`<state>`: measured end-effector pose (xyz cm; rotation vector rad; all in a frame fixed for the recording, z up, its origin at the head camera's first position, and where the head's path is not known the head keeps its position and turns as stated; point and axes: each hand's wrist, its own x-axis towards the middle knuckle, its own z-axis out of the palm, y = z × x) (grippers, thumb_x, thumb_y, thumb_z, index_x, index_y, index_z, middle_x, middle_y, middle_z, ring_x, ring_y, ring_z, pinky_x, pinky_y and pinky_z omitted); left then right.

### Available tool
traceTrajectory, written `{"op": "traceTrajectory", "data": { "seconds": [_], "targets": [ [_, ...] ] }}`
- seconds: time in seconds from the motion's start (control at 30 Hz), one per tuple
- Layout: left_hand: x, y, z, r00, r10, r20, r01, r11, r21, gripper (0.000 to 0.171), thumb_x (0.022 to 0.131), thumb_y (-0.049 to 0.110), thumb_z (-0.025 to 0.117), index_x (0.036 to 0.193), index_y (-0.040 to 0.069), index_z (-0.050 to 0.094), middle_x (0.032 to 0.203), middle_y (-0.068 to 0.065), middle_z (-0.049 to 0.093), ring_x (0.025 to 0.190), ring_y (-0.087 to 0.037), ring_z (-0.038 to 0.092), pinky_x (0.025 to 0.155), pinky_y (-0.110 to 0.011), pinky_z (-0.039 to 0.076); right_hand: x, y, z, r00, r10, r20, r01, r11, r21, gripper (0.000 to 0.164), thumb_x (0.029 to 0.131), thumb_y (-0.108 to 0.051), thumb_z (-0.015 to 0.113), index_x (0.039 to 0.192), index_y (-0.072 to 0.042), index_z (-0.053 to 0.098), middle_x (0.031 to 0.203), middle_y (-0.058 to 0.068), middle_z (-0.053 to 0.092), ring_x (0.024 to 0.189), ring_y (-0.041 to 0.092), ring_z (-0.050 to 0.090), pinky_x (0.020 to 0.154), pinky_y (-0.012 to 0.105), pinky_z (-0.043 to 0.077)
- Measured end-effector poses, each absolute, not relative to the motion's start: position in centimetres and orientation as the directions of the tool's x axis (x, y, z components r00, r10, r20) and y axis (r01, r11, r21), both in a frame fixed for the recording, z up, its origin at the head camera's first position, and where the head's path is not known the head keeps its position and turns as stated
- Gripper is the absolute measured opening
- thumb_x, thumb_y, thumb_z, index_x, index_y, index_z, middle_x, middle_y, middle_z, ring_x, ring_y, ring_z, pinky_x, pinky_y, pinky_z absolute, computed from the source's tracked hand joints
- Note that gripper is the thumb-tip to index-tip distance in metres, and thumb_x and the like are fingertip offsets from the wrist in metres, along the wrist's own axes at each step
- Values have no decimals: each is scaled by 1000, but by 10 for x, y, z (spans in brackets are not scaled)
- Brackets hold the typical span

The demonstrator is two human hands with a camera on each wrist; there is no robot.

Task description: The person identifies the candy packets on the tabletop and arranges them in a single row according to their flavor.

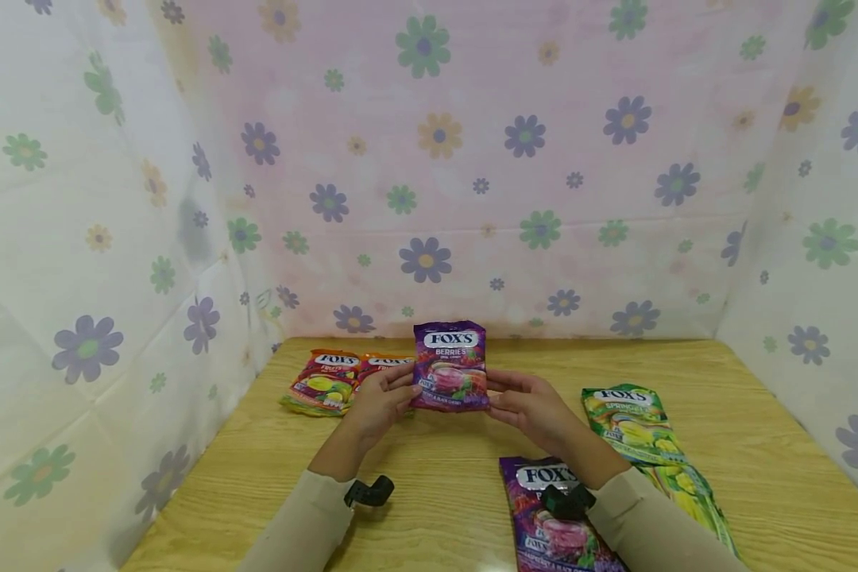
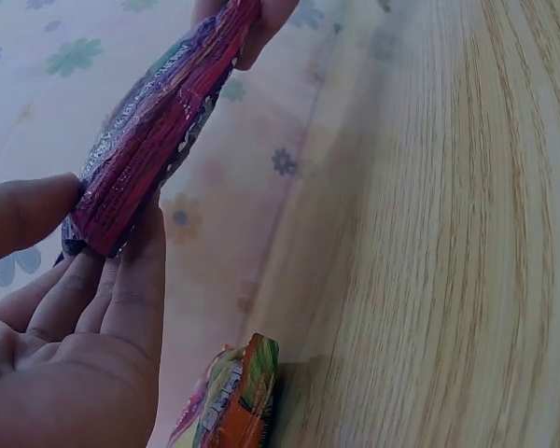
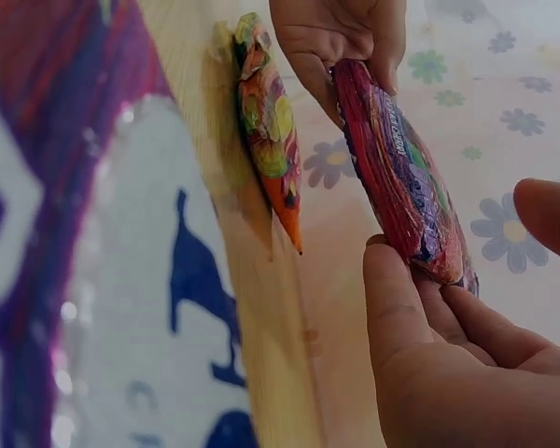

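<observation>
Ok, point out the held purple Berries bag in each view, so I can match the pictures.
Head: the purple Berries bag is below centre, slightly right, between the left hand and the right hand.
Left wrist: upper left, slanting, seen edge-on.
Right wrist: right of centre, mostly in the upper half, also edge-on.
Shared landmark: the flowered sheet behind it.

Your table (image 1: 436,500) had a yellowish wood-grain top. Toward your far left sat two orange-topped Fox's candy bags (image 1: 325,385), side by side. A purple Fox's bag (image 1: 554,534) lay nearer you; to its right were a green Fox's Spring Tea bag (image 1: 632,425) and, at its near end, a yellow-green bag (image 1: 692,499).
</observation>
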<state>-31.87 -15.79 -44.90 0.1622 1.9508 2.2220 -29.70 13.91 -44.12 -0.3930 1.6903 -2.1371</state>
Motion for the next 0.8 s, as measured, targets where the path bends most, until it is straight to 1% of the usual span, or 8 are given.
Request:
{"op": "traceTrajectory", "data": {
  "seconds": [0.17,0.33,0.47,0.53,0.57,0.67,0.73,0.8],
  "targets": [
    [-320,-159,-450,-978,206,-34,-58,-111,992,56,100,4,64,154,5,47,156,-18,50,135,-28,59,99,-30,57,-295,140,-440,-868,-496,3,134,-240,-961,61,102,0,48,160,5,28,165,27,28,135,26,57,117,46,42],
    [-321,-160,-452,-977,203,-58,-81,-106,991,52,101,3,62,152,4,49,155,-17,52,137,-28,58,102,-32,56,-297,141,-443,-856,-517,-20,155,-219,-963,60,103,-3,48,159,7,28,165,27,29,141,33,51,118,47,42],
    [-322,-161,-452,-974,208,-94,-120,-118,986,47,104,11,59,150,4,51,151,-16,56,131,-23,62,100,-30,57,-298,142,-447,-840,-541,-42,171,-191,-967,60,105,-7,46,160,6,27,166,27,28,143,36,48,118,50,41],
    [-322,-161,-452,-970,216,-107,-136,-125,983,46,106,16,57,150,3,51,151,-17,56,131,-24,62,100,-31,57,-299,143,-448,-834,-549,-50,176,-181,-968,59,105,-8,45,160,6,26,166,27,27,144,37,48,119,52,40],
    [-322,-161,-452,-968,226,-107,-140,-133,981,47,107,18,55,151,2,50,152,-18,54,133,-26,61,103,-33,56,-299,144,-449,-833,-550,-56,180,-175,-968,60,105,-9,46,160,6,26,166,27,28,144,37,48,119,52,40],
    [-322,-161,-453,-960,258,-107,-149,-150,977,53,109,26,50,154,-2,43,159,-23,44,143,-35,50,114,-45,46,-299,145,-451,-830,-553,-73,188,-155,-970,60,106,-11,46,160,6,26,165,28,28,142,35,49,118,50,42],
    [-321,-161,-453,-953,282,-108,-157,-158,975,58,110,30,45,156,-5,38,164,-25,34,150,-40,39,121,-51,36,-299,146,-451,-829,-553,-86,195,-141,-971,61,105,-12,47,160,7,26,164,29,29,142,34,50,117,49,43],
    [-321,-161,-453,-946,303,-117,-172,-163,971,61,111,33,41,158,-6,33,167,-26,26,154,-43,29,124,-55,26,-299,146,-452,-827,-554,-98,204,-133,-970,61,106,-11,46,160,6,26,163,30,30,142,34,49,117,50,43]
  ]
}}
